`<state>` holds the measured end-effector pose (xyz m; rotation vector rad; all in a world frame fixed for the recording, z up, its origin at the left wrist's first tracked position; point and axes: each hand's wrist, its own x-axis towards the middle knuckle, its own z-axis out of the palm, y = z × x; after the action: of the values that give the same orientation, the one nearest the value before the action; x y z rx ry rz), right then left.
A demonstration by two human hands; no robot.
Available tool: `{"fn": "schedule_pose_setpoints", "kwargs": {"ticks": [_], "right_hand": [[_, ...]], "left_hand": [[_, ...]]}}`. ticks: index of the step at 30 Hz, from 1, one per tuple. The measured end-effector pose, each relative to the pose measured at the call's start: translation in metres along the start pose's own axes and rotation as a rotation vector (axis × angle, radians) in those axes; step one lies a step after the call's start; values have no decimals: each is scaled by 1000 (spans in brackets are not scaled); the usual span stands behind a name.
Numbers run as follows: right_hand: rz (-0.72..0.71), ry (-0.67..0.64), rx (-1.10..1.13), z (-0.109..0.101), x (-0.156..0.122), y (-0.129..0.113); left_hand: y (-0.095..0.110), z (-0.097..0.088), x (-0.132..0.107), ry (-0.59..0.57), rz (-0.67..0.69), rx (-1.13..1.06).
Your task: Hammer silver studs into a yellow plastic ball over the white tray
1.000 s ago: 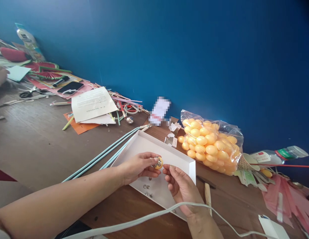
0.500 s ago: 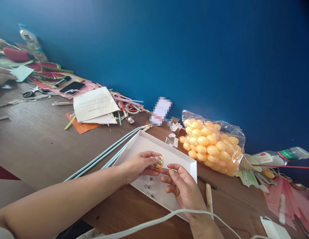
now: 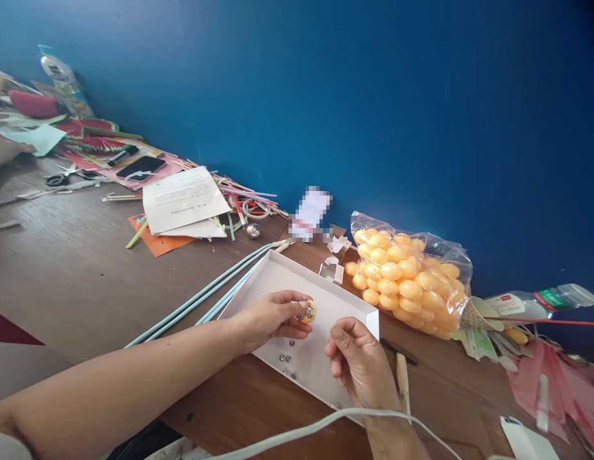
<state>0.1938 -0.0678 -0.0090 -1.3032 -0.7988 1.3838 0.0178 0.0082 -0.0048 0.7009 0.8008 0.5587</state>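
Note:
My left hand [image 3: 271, 318] pinches a small orange ball studded with shiny silver beads [image 3: 307, 312] over a shallow white box lid [image 3: 347, 305]. Several loose silver beads [image 3: 286, 359] lie on the lid's floor just below. My right hand [image 3: 358, 364] hovers over the lid's right part, a little apart from the ball, fingers curled inward; whether it holds anything I cannot make out. A clear plastic bag full of orange balls [image 3: 408, 284] sits against the blue wall to the right.
Pale blue cords [image 3: 201, 297] run left from the lid across the wooden table [image 3: 62, 268]. A white cable [image 3: 320, 428] crosses my right wrist. Papers [image 3: 184, 201], straws, a phone [image 3: 141, 167] and scissors [image 3: 57, 179] clutter the far left; pink paper and a plastic bottle [image 3: 536, 300] lie right.
My right hand has drawn back from the beaded ball, down and to the right, and its fingers have curled in. The left hand keeps the ball in place.

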Motion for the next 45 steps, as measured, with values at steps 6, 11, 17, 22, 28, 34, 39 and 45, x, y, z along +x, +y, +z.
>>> {"fn": "schedule_pose_setpoints", "kwargs": {"ticks": [6,11,17,22,28,34,39,45], "right_hand": [[-28,-70,-40,1,-1,0],[-34,-149,-109,3,-3,-1],[-21,-125,-92,14,-5,-1],[-45,-105,-181,17,-4,4],[-59,-71,-194,13,-2,8],[-73,-29,-217,13,-1,9],[-73,-3,-241,12,0,10],[-55,15,-203,13,0,8]], "left_hand": [[-1,1,-2,-19,4,5],[1,2,-3,-50,10,-5],[-1,1,-4,-55,-5,23],[-2,0,-4,-51,0,87],[-3,-1,-2,-59,45,141],[-4,0,-1,-65,45,153],[-5,1,-2,-52,41,151],[-5,0,-1,-51,45,140]]}}
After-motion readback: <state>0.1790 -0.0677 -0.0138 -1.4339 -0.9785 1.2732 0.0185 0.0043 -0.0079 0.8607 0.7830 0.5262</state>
